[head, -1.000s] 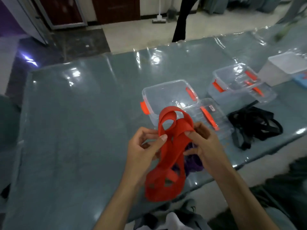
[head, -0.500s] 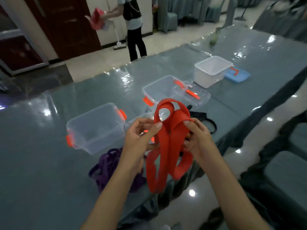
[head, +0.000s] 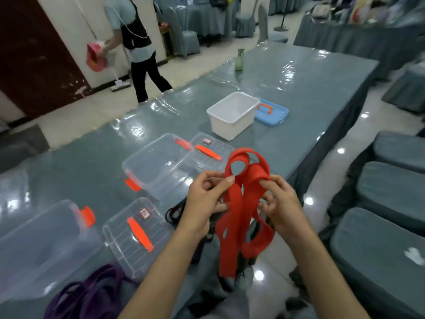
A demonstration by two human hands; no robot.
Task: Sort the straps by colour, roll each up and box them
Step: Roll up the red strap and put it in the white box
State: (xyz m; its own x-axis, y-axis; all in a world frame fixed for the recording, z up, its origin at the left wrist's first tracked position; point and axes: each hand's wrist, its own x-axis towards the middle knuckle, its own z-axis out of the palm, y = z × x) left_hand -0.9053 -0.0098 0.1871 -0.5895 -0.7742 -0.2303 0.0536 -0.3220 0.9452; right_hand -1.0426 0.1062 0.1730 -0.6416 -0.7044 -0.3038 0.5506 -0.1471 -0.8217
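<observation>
A red strap [head: 239, 217] hangs in loose loops in front of me, above the table's near edge. My left hand [head: 204, 201] pinches it from the left with thumb and fingers. Gripping its right side is my right hand [head: 279, 201]. A purple strap [head: 92, 295] lies bunched at the bottom left. Black straps [head: 176, 214] lie on the table behind my left hand, mostly hidden. A clear box with orange clips [head: 161, 166] stands open in the middle. Another clear box [head: 39, 245] is at the left.
Two clear lids with orange handles [head: 135, 236] [head: 211, 150] lie beside the boxes. A white tub [head: 232, 113] and a blue lid [head: 272, 112] sit farther back, with a green bottle [head: 239, 59] beyond. Covered chairs [head: 388, 226] stand on the right. A person walks past the table's far side.
My view has swung to the right, bringing the white tub, blue lid and chairs into sight. Both hands keep hold of the red strap, whose loops now hang longer.
</observation>
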